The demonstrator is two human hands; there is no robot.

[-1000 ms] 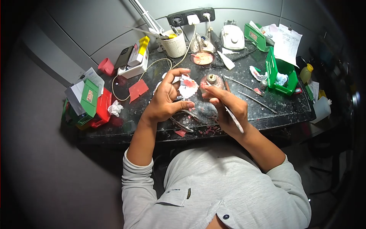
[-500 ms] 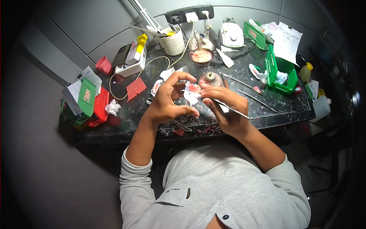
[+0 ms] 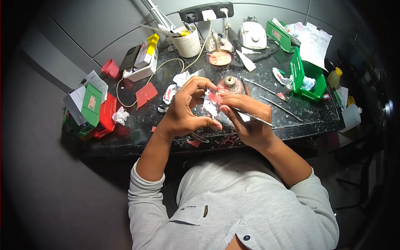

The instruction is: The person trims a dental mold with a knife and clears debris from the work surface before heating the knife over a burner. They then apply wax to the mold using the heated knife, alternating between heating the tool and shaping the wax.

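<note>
My left hand (image 3: 183, 109) curls around a white plaster dental cast (image 3: 210, 109), fingers above and thumb below. Pink wax (image 3: 214, 98) covers part of its upper side. Close against the cast, my right hand (image 3: 253, 117) pinches a slim metal wax carver (image 3: 262, 121), whose handle points to the lower right. Its working tip is hidden behind the fingers. Just beyond both hands stands a glass spirit burner (image 3: 230, 85) with a metal wick cap. A curved metal piece (image 3: 199, 137) lies under my left hand.
Left are a pink wax sheet (image 3: 146, 94), another cast (image 3: 169, 94), crumpled tissue (image 3: 121, 116) and a red bin (image 3: 109, 116). Behind are a woven pot (image 3: 187, 45) and a dish (image 3: 219, 58). Right are metal instruments (image 3: 281, 109), a denture model (image 3: 282, 76) and a green box (image 3: 318, 85).
The cast has turned and tilted slightly in my left hand, and its pink area shows at a different angle. My right hand stays beside it with the carver.
</note>
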